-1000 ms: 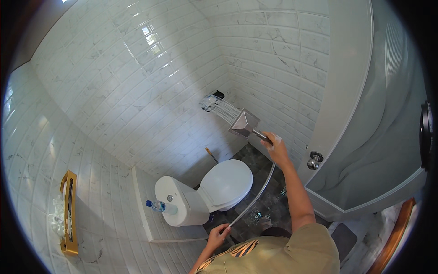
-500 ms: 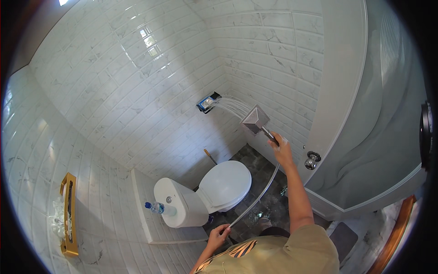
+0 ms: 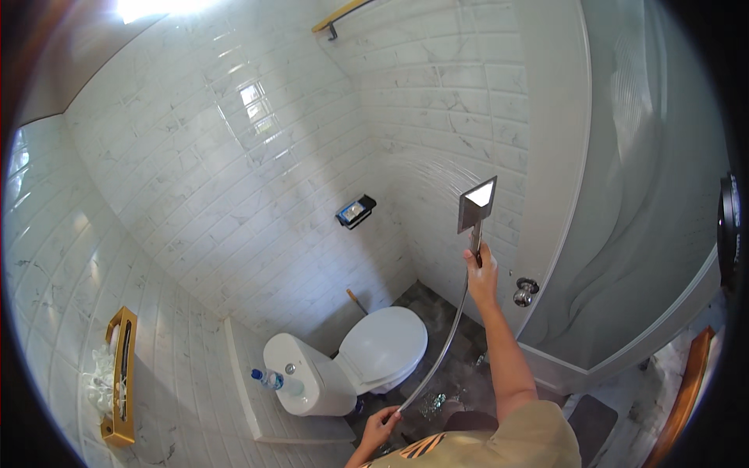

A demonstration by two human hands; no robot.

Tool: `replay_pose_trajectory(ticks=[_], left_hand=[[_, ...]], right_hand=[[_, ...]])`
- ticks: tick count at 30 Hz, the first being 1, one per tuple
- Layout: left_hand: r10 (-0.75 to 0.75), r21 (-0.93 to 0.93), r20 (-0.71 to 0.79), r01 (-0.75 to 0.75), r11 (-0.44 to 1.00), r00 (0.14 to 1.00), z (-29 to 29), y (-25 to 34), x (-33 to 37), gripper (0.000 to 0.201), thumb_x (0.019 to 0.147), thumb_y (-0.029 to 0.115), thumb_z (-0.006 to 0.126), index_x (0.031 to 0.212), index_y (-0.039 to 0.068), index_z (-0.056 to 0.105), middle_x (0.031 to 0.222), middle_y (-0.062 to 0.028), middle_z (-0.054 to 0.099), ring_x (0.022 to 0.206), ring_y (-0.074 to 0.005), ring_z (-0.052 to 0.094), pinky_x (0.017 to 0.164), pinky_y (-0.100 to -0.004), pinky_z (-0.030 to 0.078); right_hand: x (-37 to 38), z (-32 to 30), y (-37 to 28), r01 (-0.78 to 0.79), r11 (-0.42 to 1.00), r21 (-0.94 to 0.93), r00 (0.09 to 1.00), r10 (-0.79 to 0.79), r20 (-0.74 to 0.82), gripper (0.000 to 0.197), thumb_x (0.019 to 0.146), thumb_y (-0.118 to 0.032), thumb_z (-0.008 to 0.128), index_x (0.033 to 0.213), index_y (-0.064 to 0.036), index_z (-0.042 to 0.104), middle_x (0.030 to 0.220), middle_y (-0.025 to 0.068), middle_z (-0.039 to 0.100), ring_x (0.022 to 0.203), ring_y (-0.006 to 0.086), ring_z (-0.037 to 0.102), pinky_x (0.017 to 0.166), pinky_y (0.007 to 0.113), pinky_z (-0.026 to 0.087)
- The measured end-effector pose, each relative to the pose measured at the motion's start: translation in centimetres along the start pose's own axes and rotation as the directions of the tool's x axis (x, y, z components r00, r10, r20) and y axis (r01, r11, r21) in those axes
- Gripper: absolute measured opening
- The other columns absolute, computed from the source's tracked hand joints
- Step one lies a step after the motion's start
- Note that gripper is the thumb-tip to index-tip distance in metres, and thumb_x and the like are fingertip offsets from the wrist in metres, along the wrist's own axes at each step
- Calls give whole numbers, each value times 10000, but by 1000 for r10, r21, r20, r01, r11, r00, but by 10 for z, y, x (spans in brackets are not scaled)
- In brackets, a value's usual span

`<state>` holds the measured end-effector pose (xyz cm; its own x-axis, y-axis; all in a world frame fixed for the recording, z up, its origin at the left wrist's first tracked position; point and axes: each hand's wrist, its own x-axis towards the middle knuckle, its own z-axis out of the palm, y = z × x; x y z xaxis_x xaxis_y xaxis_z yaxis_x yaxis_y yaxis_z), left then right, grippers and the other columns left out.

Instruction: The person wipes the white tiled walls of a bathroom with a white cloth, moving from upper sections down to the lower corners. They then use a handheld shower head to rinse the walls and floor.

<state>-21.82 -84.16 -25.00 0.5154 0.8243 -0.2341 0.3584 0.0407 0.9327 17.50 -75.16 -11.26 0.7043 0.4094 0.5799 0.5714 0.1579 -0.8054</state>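
My right hand is wrapped round the handle of a square metal shower head, held up in front of the right tiled wall. Thin jets of water leave its face toward the upper left, at the corner of the walls. From the handle a silver hose curves down to my left hand, whose fingers are closed on it low in the view. Left of the shower head, a black and blue wall-mounted holder is fixed on the tiles.
A white toilet with its lid down stands below. On its cistern is a clear bottle with a blue cap. A brush handle leans behind. Right is a white door with a round knob; left, a gold shelf.
The shower head has swung right and turned, so its jets now point at the corner and right wall rather than the holder. My view has tilted upward a little.
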Motion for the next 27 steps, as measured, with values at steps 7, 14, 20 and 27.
replay_pose_trajectory(ticks=[7,14,20,27], left_hand=[[-13,28,66,11,1000,998,14,3,9,324,947,229,608,1152,-19,640,915,-40,686,858,-91,612,787,-246,477],[201,60,-222,-192,980,954,32,7,10,259,949,242,570,928,-1,659,736,-32,637,667,-122,555,596,-285,444],[37,57,-157,-28,998,987,28,43,6,274,945,251,587,1015,-6,653,816,-43,675,737,-118,586,661,-272,463],[18,54,-164,-9,998,986,34,74,3,276,942,245,586,923,-19,665,752,-36,640,685,-115,555,606,-281,442]], right_hand=[[25,-3,-24,9,973,231,997,10,-79,348,964,-286,571,1201,-30,573,780,78,605,689,164,535,656,320,434],[74,23,-58,-49,895,442,997,74,-39,323,969,-202,552,1230,-12,555,755,12,576,697,93,519,653,253,418],[105,46,-78,-18,759,650,998,51,-32,338,976,-246,560,1258,-61,533,773,-16,570,605,20,414,483,197,291],[107,57,-128,-73,638,767,997,28,72,322,987,-198,537,1258,-25,530,795,-11,558,676,45,460,598,201,356]])
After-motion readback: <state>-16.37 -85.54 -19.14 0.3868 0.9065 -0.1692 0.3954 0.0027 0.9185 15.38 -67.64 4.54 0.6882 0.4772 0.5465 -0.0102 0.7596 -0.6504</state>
